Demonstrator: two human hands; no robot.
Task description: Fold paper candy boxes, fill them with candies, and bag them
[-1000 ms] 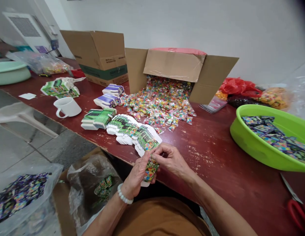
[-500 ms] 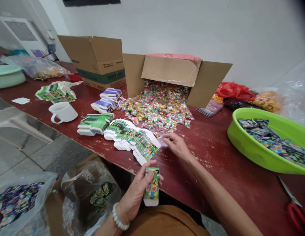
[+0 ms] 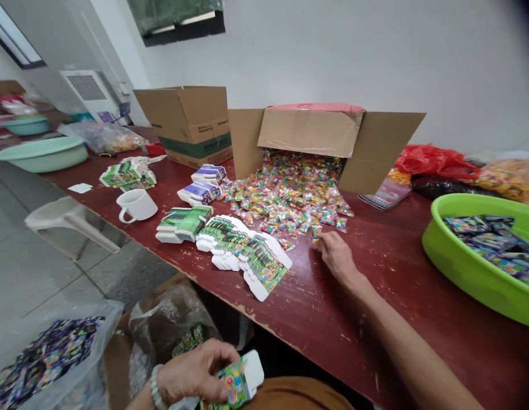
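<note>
In my left hand (image 3: 200, 370), low at the front of the table, is a small green printed candy box (image 3: 236, 382) with its white end flap sticking out. My right hand (image 3: 339, 256) reaches over the table with fingers pinched on a small clear candy packet (image 3: 316, 233) at the near right edge of the candy pile (image 3: 285, 196). That pile of colourful packets spills from a cardboard box (image 3: 309, 132) lying on its side. Left of my right hand, flat green boxes (image 3: 266, 265) lie fanned out in an overlapping row, apart from both hands.
A lime-green basin (image 3: 460, 273) of dark packets stands at the right. Leftward are a white mug (image 3: 138, 205), stacked purple boxes (image 3: 200, 192), and an upright carton (image 3: 196, 131). Below the table edge sit plastic bags (image 3: 114, 319) of packets and a white stool (image 3: 68, 213).
My left hand has moved down and left, turning the green box so its white flap points up right. My right hand has moved right, onto a candy packet. The view has swung left.
</note>
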